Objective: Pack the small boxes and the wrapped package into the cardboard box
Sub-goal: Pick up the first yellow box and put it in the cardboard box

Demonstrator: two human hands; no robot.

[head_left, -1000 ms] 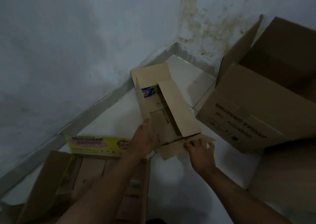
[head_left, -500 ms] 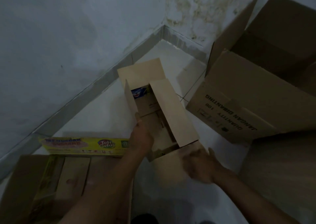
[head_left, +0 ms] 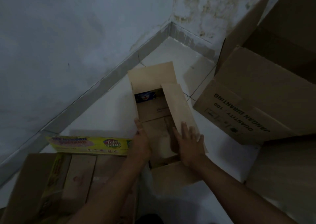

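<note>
I'm looking down at the open cardboard box (head_left: 153, 111) sitting on the white tiled floor (head_left: 106, 111) in the corner. My left hand (head_left: 141, 142) is gripping its left wall; my right hand (head_left: 189, 147) is lying flat, fingers spread, on the right flap (head_left: 177, 107). A blue-printed small box (head_left: 144, 96) is sitting inside at the far end

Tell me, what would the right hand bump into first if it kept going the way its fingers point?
Probably the long side flap of the open cardboard box: the right hand already lies flat against its near end, fingers pointing along it. Depth is hard to judge.
</note>
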